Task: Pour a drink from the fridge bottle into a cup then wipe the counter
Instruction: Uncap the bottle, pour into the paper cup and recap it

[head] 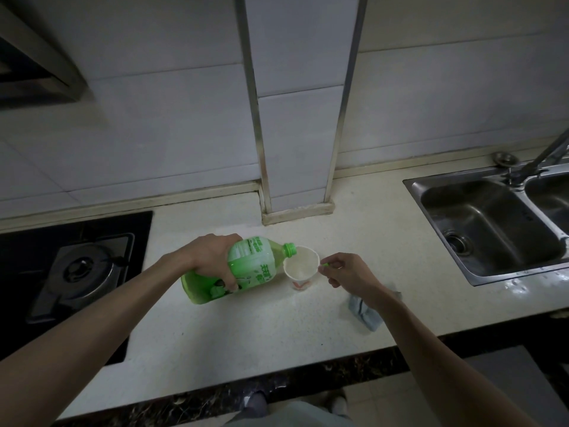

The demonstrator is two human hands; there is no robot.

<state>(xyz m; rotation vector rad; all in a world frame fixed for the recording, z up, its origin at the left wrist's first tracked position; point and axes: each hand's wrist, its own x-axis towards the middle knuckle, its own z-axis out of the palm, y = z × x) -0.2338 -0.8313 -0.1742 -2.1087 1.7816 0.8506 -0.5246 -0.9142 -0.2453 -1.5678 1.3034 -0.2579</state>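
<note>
My left hand (212, 257) grips a green plastic bottle (246, 269) around its middle. The bottle is tipped far over to the right, with its green neck over the rim of a white paper cup (301, 268). The cup stands upright on the pale counter (246, 328). My right hand (345, 274) is just right of the cup and pinches a small green cap (324, 264) between thumb and fingers. A crumpled blue-grey cloth (365, 312) lies on the counter under my right forearm.
A gas hob (83, 272) is set into the counter at the left. A steel double sink (492, 229) with a tap (535, 161) is at the right. A tiled pillar (298, 134) stands behind the cup. The counter's dark front edge runs below.
</note>
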